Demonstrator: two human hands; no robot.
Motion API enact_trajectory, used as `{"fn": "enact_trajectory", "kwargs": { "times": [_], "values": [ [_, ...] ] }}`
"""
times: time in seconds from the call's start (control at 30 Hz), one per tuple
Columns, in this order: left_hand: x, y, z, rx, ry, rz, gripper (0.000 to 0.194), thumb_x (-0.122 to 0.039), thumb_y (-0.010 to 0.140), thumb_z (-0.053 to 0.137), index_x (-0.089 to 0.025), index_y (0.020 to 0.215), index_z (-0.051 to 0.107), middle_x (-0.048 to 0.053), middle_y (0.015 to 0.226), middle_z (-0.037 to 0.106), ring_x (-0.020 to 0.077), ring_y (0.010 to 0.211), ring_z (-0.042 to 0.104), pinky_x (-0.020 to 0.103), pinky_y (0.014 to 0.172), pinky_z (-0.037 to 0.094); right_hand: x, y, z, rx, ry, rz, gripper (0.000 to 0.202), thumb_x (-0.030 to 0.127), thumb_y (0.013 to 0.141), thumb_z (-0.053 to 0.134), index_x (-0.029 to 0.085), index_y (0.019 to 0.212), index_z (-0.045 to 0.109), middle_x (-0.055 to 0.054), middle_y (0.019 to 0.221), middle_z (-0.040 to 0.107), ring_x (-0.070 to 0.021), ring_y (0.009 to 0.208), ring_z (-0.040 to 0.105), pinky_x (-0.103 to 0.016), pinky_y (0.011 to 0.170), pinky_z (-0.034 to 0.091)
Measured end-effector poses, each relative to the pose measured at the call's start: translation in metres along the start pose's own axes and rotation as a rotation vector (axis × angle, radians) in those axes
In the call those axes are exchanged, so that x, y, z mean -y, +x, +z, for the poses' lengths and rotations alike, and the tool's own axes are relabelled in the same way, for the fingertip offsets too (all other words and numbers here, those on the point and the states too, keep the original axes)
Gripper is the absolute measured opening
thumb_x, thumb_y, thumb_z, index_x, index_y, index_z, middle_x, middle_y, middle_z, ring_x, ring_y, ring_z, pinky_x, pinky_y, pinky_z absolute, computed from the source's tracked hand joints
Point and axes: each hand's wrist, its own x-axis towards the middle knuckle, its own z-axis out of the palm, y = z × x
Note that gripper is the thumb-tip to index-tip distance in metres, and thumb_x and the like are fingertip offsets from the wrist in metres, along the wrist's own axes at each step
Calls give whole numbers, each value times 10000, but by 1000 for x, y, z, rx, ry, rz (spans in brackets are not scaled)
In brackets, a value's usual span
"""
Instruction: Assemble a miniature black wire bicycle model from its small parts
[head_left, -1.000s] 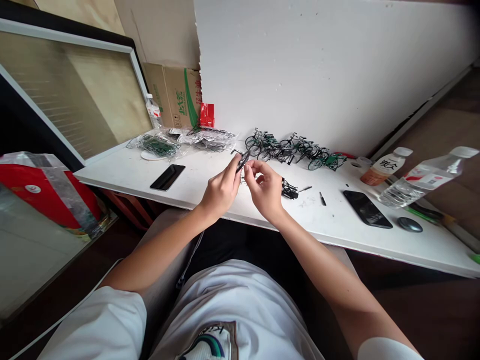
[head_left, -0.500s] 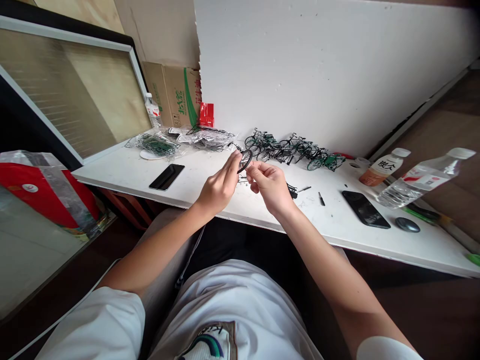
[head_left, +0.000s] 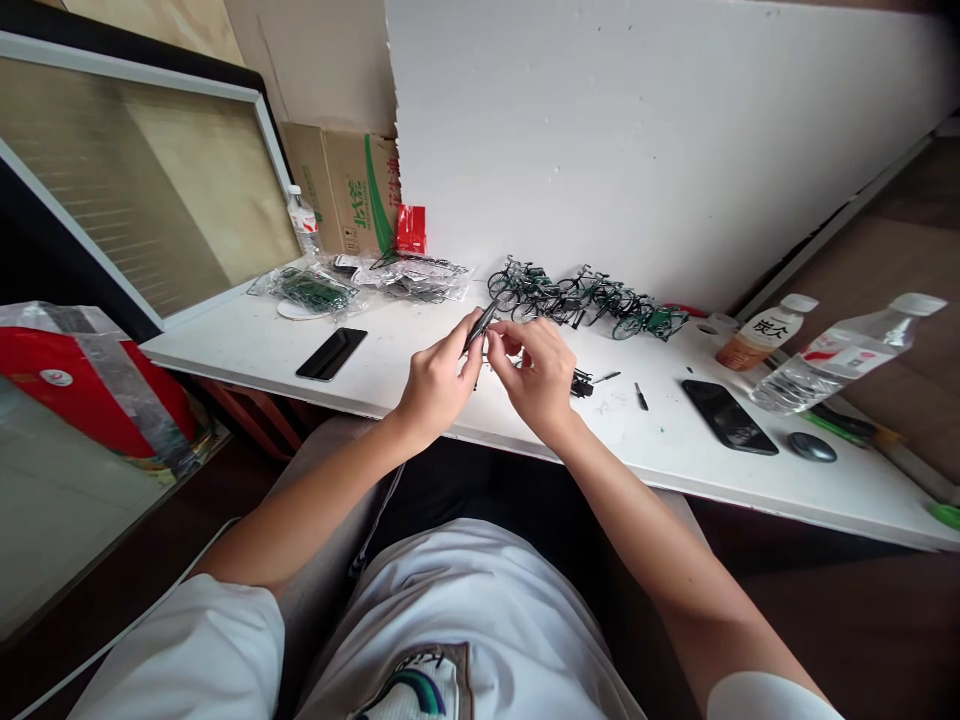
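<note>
Between the fingers and thumb of my left hand [head_left: 436, 382] is a small black model bicycle wheel [head_left: 482, 322], seen almost edge-on. Close beside it, my right hand [head_left: 541, 375] has thumb and forefinger pinched together near the wheel's middle. Whatever lies in that pinch is too small to make out. Both hands are held above the white table [head_left: 390, 375]. Behind them stands a row of assembled black and green model bicycles [head_left: 577, 298]. Some small dark parts [head_left: 581, 383] lie by my right hand, partly hidden by it.
Clear bags of parts [head_left: 319, 290] lie at the back left, near a black phone [head_left: 332, 354]. On the right are a small screwdriver-like tool [head_left: 641, 397], another phone [head_left: 729, 417], a dark round object [head_left: 812, 446], a brown drink bottle [head_left: 761, 335] and a water bottle [head_left: 840, 362].
The wheel has turned from an angled view to nearly edge-on. My right fingers have curled and moved slightly left, closer to my left hand.
</note>
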Motion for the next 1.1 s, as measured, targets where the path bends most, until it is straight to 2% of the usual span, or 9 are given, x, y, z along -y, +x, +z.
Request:
{"fn": "enact_trajectory", "kwargs": {
  "times": [0.13, 0.33, 0.53, 0.73, 0.9, 1.0, 1.1],
  "values": [
    [1, 0, 1, -36, 44, 56, 409, -317, 1135, 517, -149, 1485, 646, 137, 1327, 799, 229, 1116, 827, 283, 1001, 670, 6, -1, 1, -13, 41, 48, 189, 323, 1088, 623, 224, 1023, 771, -24, 719, 680, -180, 697, 623, -352, 713, 523],
    [3, -1, 2, -64, 116, 117, 403, -305, 1136, 520, -144, 1483, 647, 137, 1332, 796, 224, 1087, 833, 275, 983, 673, 16, 0, -1, 38, 210, 298, 221, 391, 1058, 657, 214, 989, 770, -28, 758, 707, -170, 701, 626, -326, 670, 518],
    [7, -3, 3, -46, 146, 124, 440, -312, 1140, 503, -151, 1536, 608, 140, 1375, 776, 235, 1126, 824, 285, 999, 670, 22, 2, -2, 88, 390, 518, 363, 546, 1023, 677, 199, 974, 769, -44, 804, 703, -151, 680, 601, -279, 551, 447],
    [19, -6, 5, -53, 174, 225, 519, -245, 1137, 481, -166, 1650, 478, 164, 1476, 711, 242, 1229, 787, 285, 1076, 640, 23, 8, -2, 121, 639, 699, 466, 658, 897, 795, 193, 905, 761, -27, 752, 662, -140, 655, 570, -269, 553, 455],
    [27, -8, 5, 1, 213, 284, 581, -169, 1128, 439, -134, 1705, 377, 191, 1571, 624, 270, 1416, 666, 324, 1173, 590, 20, 15, -5, 248, 863, 956, 538, 699, 793, 854, 199, 736, 666, 20, 651, 546, -98, 560, 423, -240, 458, 354],
    [28, -7, 5, 5, 230, 268, 547, -189, 1134, 437, -124, 1677, 428, 182, 1549, 647, 261, 1378, 698, 319, 1147, 608, 18, 13, -4, 252, 812, 926, 512, 691, 836, 819, 197, 778, 696, 12, 662, 576, -112, 580, 472, -248, 474, 383],
    [22, -5, 6, -42, 214, 221, 488, -248, 1139, 470, -146, 1613, 529, 158, 1458, 724, 239, 1230, 786, 291, 1065, 648, 16, 6, 0, 131, 536, 649, 427, 624, 957, 735, 200, 922, 773, -24, 732, 670, -146, 646, 563, -288, 557, 463]
  ]
}}
